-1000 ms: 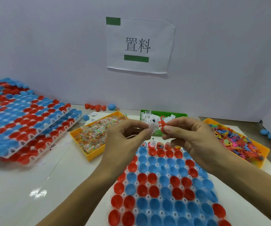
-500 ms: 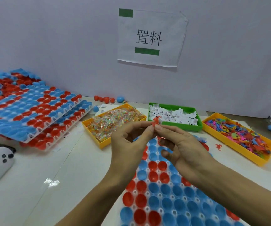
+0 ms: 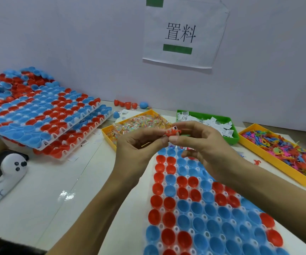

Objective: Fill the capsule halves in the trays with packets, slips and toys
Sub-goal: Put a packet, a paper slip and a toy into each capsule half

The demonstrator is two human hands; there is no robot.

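Three shallow plastic bins stand in a row: a yellow one of clear packets (image 3: pixel 135 124), a green one of white paper slips (image 3: pixel 209 122) and a yellow one of bright plastic toys (image 3: pixel 284 151). Above the near white tray of red and blue capsule halves (image 3: pixel 200 208), the left hand (image 3: pixel 137 150) and right hand (image 3: pixel 203 146) meet with curled fingers, pinching one small red toy figure (image 3: pixel 172 132) with a slip between their fingertips.
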